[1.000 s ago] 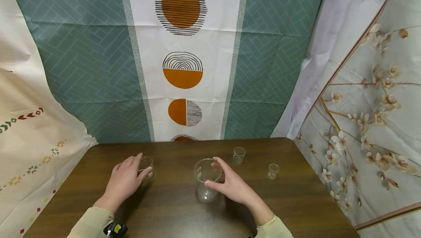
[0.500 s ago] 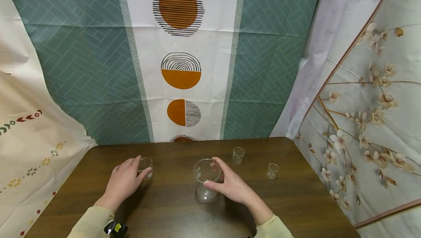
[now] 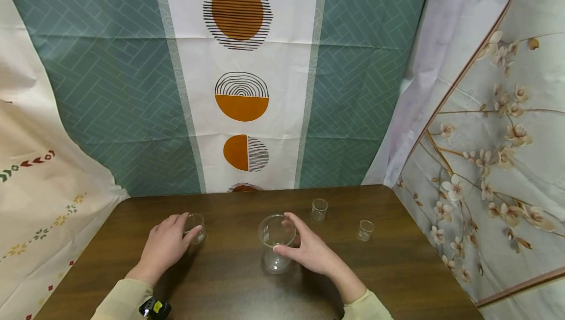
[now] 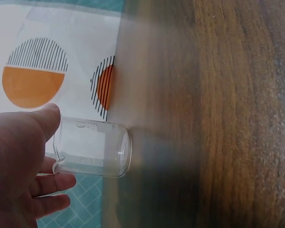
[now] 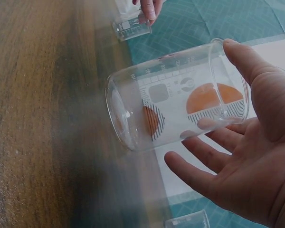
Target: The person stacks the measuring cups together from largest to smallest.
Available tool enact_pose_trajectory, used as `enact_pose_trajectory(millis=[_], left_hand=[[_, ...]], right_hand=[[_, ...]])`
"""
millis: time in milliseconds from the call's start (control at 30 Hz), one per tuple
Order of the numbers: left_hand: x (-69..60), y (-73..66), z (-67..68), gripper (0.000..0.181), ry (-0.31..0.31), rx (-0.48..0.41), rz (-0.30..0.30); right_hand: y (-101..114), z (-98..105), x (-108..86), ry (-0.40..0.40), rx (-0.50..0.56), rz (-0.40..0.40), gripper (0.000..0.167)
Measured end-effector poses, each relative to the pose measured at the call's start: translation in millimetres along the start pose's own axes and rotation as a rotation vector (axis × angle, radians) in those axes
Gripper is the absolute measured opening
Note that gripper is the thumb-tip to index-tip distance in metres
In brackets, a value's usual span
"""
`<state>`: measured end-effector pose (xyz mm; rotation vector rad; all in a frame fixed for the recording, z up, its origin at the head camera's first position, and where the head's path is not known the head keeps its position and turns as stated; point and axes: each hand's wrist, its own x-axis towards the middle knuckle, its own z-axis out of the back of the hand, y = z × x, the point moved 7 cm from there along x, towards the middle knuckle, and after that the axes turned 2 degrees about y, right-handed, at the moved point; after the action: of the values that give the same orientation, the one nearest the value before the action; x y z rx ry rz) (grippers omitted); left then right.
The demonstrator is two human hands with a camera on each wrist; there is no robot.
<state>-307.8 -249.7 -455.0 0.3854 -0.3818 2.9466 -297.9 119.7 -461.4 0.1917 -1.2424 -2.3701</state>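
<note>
At the left of the table in the head view, my left hand (image 3: 163,244) grips a low clear glass beaker (image 3: 200,230) near its rim. The left wrist view shows the thumb on one side of this beaker (image 4: 92,147) and fingers on the other, its base at the tabletop. My right hand (image 3: 311,251) holds a larger glass beaker (image 3: 268,241) near the table's middle. In the right wrist view, thumb and fingers span the rim of this large beaker (image 5: 166,102), which has printed white markings. Both beakers look upright, with no contents visible. Some left fingers are hidden.
Two smaller glass beakers stand to the right on the brown wooden table (image 3: 238,290): one small beaker (image 3: 320,210) towards the back and a tiny beaker (image 3: 365,230) further right. Patterned cloths hang behind and along both sides, including a floral cloth (image 3: 481,173).
</note>
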Motion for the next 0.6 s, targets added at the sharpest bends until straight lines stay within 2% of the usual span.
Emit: enact_pose_trajectory(millis=[600], left_hand=[[1.7, -0.7, -3.3, 0.066, -0.014, -0.020, 0.001]], right_hand=[[-0.9, -0.6, 0.4, 0.010, 0.014, -0.001, 0.094]])
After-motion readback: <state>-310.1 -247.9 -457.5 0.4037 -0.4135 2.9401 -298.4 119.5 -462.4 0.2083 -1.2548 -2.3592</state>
